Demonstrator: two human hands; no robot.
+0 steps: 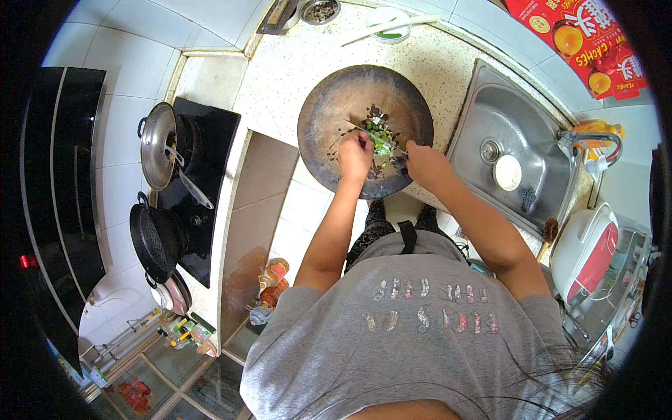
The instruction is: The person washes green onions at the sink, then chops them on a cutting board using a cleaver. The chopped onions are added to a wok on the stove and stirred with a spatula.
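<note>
A round wooden cutting board point(325, 110) lies on the speckled counter in front of me. Chopped green and white pieces, which look like scallion, point(382, 142) are heaped near its middle, with dark wet specks around them. My right hand point(424, 164) grips a kitchen knife at the right of the heap. The knife's thin blade point(362, 127) runs up and left across the pieces. At the heap's left side, my left hand point(356, 152) has its fingers bent close to the blade; whether they pinch the blade or some pieces cannot be told.
A steel sink point(475, 121) with a white bowl point(507, 172) is at the right. A bowl point(388, 35) with a pale stick across it stands behind the board. At the left, a lidded pan point(155, 147) and a black wok point(152, 241) sit on the cooktop point(215, 136).
</note>
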